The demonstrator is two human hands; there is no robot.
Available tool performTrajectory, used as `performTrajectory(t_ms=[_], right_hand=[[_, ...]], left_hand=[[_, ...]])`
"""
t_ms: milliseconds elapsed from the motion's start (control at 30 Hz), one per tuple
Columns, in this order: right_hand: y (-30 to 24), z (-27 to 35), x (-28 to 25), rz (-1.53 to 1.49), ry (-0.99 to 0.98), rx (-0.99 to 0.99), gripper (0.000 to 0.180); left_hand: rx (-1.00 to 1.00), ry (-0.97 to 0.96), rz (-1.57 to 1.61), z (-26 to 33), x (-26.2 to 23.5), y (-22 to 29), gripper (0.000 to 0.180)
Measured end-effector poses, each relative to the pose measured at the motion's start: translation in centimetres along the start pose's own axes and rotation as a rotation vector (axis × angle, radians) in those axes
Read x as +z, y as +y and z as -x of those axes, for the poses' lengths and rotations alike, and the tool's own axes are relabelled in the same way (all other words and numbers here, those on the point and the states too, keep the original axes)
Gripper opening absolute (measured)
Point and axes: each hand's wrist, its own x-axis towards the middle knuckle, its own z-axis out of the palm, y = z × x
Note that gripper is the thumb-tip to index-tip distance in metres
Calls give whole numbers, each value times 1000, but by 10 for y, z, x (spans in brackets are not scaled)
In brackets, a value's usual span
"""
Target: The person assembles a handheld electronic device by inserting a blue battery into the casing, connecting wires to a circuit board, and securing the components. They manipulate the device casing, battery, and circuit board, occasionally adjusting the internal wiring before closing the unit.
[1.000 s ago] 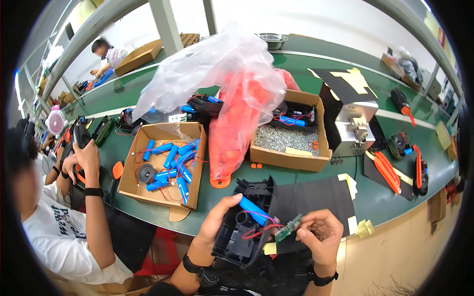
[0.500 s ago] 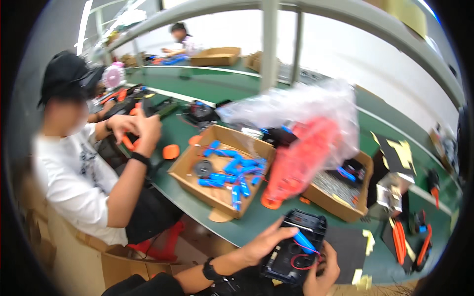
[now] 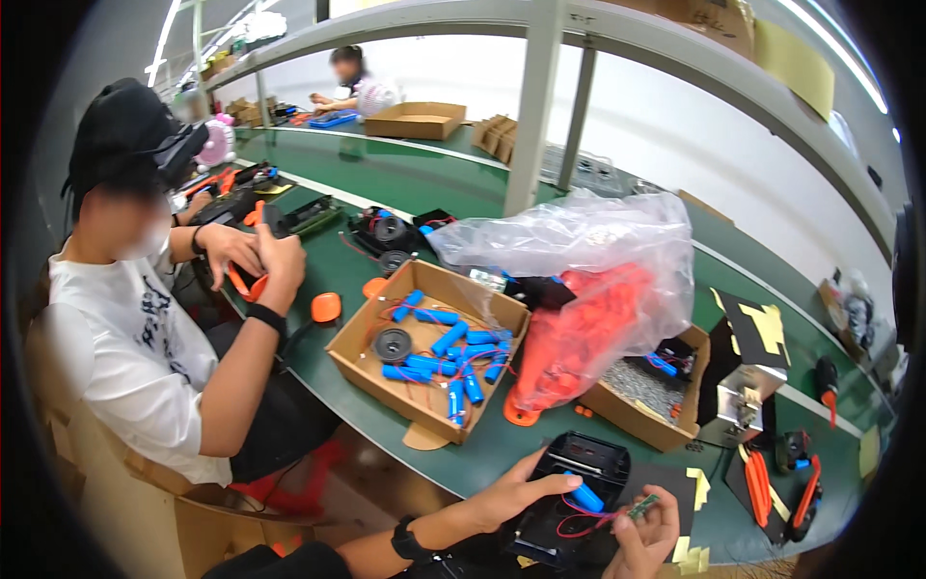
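My left hand grips a black plastic housing tilted over the near edge of the bench. Its thumb rests at the end of a blue cylindrical battery lying inside the housing. Between the fingertips of my right hand is a small green circuit board, beside the housing's right side. Thin red and dark wires loop from the battery area toward the board. The left fingers behind the housing are hidden.
A cardboard box of wired blue batteries and a round speaker stands ahead. Right of it lies a clear bag with red-orange parts. Beyond are a metal fixture and a screwdriver. A co-worker sits at left.
The right hand has moved slightly right of the housing, and the green board now shows in its fingers. The housing has shifted slightly left and down in the view.
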Motion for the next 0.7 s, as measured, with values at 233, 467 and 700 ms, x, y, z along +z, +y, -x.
performTrajectory(t_ms=[233, 467, 700], right_hand=[[10, -17, 35, 204, 450, -620, 36], [-41, -54, 65, 65, -219, -167, 27], [-40, -48, 47, 108, -135, -111, 38]], left_hand=[[141, -19, -231, 3, 12, -5, 72], [168, -16, -350, 1, 14, 9, 53], [198, 52, -238, -2, 10, 1, 49]])
